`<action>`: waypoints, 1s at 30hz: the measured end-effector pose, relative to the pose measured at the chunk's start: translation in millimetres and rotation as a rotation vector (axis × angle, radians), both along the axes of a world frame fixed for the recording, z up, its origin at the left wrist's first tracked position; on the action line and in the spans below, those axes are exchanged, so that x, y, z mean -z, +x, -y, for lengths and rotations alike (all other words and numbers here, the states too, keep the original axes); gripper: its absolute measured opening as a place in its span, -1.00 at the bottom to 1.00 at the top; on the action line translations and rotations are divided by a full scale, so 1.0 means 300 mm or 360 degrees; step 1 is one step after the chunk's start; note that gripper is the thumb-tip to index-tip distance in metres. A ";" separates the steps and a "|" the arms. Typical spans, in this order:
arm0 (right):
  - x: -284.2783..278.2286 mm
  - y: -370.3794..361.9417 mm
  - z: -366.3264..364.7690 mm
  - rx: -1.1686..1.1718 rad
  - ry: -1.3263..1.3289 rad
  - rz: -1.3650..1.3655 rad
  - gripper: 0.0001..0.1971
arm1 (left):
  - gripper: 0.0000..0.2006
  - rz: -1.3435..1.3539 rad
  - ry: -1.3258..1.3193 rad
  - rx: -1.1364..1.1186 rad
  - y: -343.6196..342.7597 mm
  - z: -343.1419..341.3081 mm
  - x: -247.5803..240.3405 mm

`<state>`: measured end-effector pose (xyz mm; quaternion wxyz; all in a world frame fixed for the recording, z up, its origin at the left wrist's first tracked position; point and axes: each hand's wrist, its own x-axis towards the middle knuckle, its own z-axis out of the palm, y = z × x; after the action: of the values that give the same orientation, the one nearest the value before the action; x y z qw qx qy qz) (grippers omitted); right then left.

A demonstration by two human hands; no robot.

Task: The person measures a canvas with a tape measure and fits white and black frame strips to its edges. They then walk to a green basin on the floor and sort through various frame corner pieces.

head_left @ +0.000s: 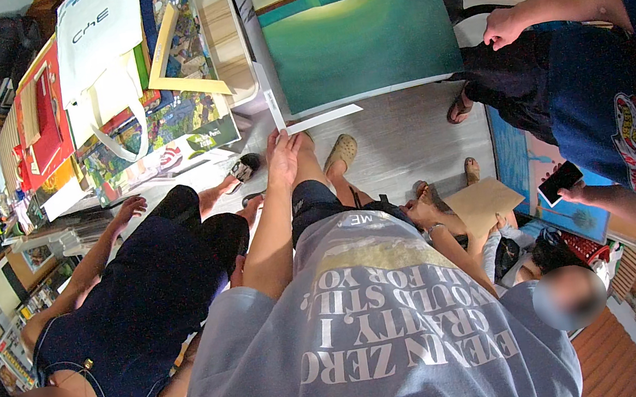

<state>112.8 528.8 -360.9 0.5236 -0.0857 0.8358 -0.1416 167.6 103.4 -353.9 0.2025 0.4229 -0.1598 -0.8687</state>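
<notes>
The left hand (282,158) lies flat, fingers stretched out and holding nothing, its fingertips on the white margin at the near left corner of the large teal painting (357,26), which rests on the floor. The step looks like steadying or feeling for that corner. Lifting it would call for curling the fingers under the edge. The right hand's grip cannot be told. Left of the painting lie a white tote bag (98,42) and stacked prints. Right of it a person in blue holds a phone (559,181), crowding that side.
</notes>
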 end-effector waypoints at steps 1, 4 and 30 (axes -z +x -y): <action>0.011 0.000 -0.007 -0.0018 0.0000 0.0003 -0.46 | -0.71 0.0031 -0.0004 0.0002 -0.002 0.000 -0.003; -0.012 -0.005 0.009 -0.0085 0.0026 -0.0003 -0.46 | -0.73 0.0090 -0.0011 0.0020 -0.005 -0.002 0.002; -0.101 0.007 0.025 -0.0073 0.0126 -0.0064 -0.44 | -0.79 -0.0073 -0.0029 0.0101 0.004 0.003 -0.021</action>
<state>114.9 521.3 -330.7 0.5128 -0.0869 0.8488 -0.0945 168.8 102.6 -347.8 0.1824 0.3958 -0.1763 -0.8826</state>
